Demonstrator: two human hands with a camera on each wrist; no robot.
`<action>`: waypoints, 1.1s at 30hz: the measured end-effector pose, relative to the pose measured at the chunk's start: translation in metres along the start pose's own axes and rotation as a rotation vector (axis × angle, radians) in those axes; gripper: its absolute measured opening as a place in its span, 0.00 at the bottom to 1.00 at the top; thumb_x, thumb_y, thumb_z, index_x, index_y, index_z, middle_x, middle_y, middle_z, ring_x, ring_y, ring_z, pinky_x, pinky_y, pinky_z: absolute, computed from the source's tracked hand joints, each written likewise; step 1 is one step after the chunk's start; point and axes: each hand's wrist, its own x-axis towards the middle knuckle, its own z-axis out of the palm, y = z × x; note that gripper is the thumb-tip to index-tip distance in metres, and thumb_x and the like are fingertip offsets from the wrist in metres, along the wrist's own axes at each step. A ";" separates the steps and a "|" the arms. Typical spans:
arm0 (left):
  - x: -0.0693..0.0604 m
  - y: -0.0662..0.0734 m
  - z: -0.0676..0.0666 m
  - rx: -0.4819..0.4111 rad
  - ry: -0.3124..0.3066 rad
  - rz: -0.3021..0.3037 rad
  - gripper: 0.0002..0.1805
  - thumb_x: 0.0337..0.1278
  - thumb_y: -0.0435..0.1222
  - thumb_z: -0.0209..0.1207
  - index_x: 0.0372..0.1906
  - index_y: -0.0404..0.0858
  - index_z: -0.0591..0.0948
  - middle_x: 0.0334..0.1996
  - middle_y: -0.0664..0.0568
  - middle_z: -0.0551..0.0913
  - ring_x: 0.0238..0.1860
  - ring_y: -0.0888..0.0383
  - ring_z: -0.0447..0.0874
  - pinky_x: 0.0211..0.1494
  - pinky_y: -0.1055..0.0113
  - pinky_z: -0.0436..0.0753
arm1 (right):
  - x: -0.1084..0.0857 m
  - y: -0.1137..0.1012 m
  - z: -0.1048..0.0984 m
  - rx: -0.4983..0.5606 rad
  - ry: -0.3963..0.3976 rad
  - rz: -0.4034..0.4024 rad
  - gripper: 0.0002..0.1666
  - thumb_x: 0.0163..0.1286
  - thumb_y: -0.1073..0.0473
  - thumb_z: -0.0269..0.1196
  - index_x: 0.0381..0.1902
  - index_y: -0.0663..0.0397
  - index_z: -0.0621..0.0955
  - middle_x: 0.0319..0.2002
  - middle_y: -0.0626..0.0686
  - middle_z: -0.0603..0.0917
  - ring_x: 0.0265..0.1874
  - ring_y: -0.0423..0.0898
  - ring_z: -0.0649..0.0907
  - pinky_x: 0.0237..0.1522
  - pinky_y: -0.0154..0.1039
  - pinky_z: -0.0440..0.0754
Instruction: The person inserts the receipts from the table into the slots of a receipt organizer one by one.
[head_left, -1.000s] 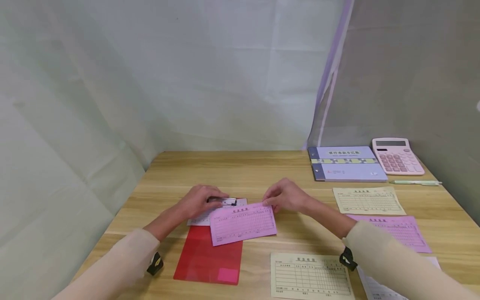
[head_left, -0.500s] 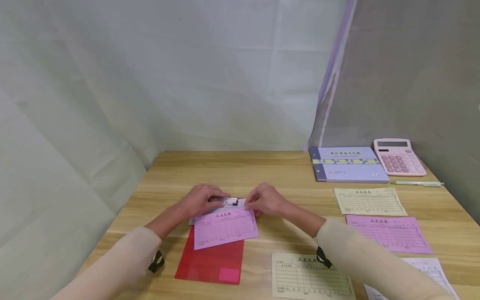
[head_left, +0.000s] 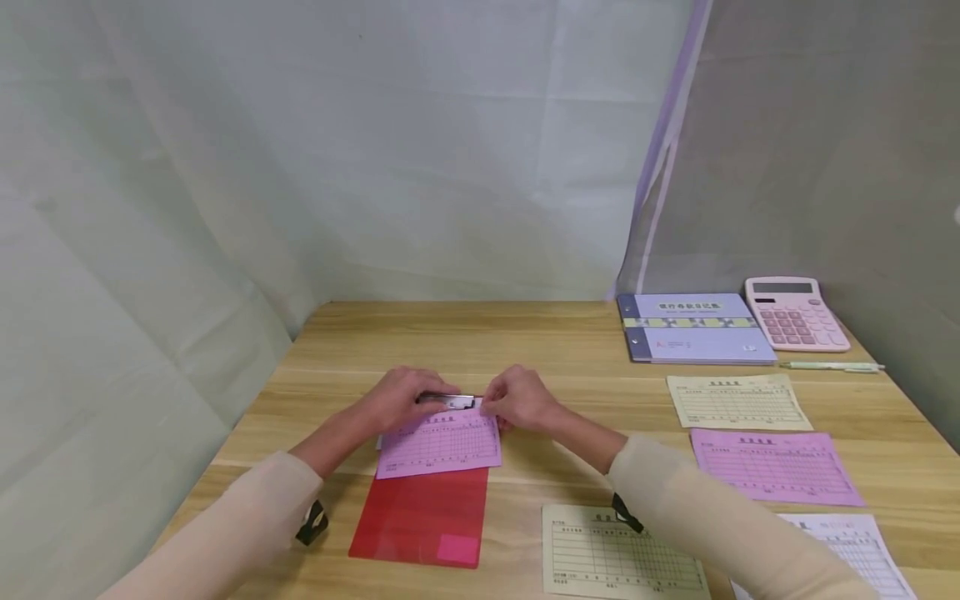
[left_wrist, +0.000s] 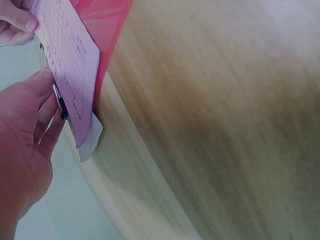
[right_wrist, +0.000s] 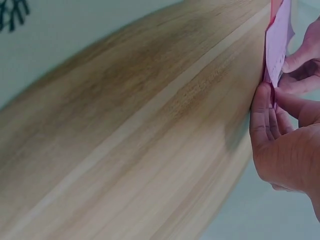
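A red clipboard (head_left: 420,517) lies on the wooden table with its metal clip (head_left: 457,402) at the far end. My left hand (head_left: 399,402) grips that clip, fingers over it and thumb on the near side. A pink printed slip (head_left: 438,446) covers the upper part of the board, just below the clip. Its upper right corner is pinched between thumb and finger of my right hand (head_left: 520,400). Beneath the pink slip a white slip (left_wrist: 91,142) sticks out at the left edge, mostly hidden. Whether the pink slip's top edge is under the clip, I cannot tell.
To the right lie a cream slip (head_left: 738,402), another pink slip (head_left: 776,467) and a white slip (head_left: 862,550). A second cream slip (head_left: 615,558) is partly under the right sleeve. Farther back are a blue ledger (head_left: 693,333), a pink calculator (head_left: 797,315) and a pen (head_left: 832,366).
My right hand has carried the pink slip leftward onto the clipboard and then slightly up toward the clip, squaring it over the white slip. The left hand has stayed on the clip.
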 end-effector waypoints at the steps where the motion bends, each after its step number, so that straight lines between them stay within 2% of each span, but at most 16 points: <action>1: 0.000 0.000 0.001 0.022 0.001 0.011 0.18 0.67 0.36 0.72 0.60 0.45 0.89 0.49 0.56 0.91 0.46 0.60 0.88 0.49 0.62 0.84 | 0.000 0.000 0.001 -0.005 0.005 -0.001 0.04 0.70 0.68 0.72 0.34 0.64 0.90 0.21 0.53 0.86 0.18 0.43 0.81 0.21 0.30 0.78; 7: -0.004 0.002 0.004 0.169 0.033 0.114 0.19 0.69 0.37 0.71 0.62 0.44 0.88 0.50 0.53 0.91 0.49 0.55 0.90 0.52 0.58 0.87 | 0.003 0.003 0.006 -0.042 0.035 -0.024 0.06 0.69 0.67 0.73 0.31 0.62 0.89 0.17 0.51 0.84 0.14 0.40 0.79 0.18 0.29 0.75; 10: -0.006 0.005 0.007 0.219 0.050 0.142 0.18 0.70 0.36 0.69 0.62 0.43 0.88 0.50 0.53 0.90 0.49 0.55 0.90 0.52 0.58 0.88 | 0.004 0.002 0.006 -0.059 0.041 -0.016 0.06 0.69 0.67 0.73 0.30 0.62 0.89 0.16 0.51 0.83 0.13 0.39 0.78 0.17 0.28 0.73; 16: -0.007 0.008 0.010 0.288 0.055 0.125 0.18 0.73 0.35 0.66 0.64 0.43 0.87 0.51 0.53 0.89 0.51 0.54 0.90 0.54 0.58 0.88 | 0.003 -0.003 0.005 -0.098 0.045 0.005 0.05 0.70 0.67 0.73 0.32 0.62 0.90 0.16 0.51 0.83 0.12 0.38 0.76 0.17 0.29 0.71; 22: -0.008 0.009 0.010 0.285 0.048 0.113 0.18 0.76 0.33 0.62 0.65 0.44 0.86 0.52 0.51 0.89 0.52 0.52 0.90 0.55 0.54 0.87 | 0.004 -0.004 0.006 -0.120 0.053 0.009 0.05 0.69 0.67 0.73 0.32 0.61 0.90 0.16 0.50 0.84 0.12 0.38 0.78 0.16 0.28 0.71; 33: -0.007 0.010 0.010 0.302 0.054 0.113 0.17 0.75 0.32 0.63 0.64 0.42 0.87 0.51 0.50 0.89 0.50 0.52 0.91 0.54 0.54 0.88 | 0.005 -0.004 0.005 -0.116 0.072 -0.011 0.07 0.70 0.67 0.72 0.31 0.63 0.90 0.17 0.52 0.85 0.14 0.43 0.83 0.17 0.30 0.76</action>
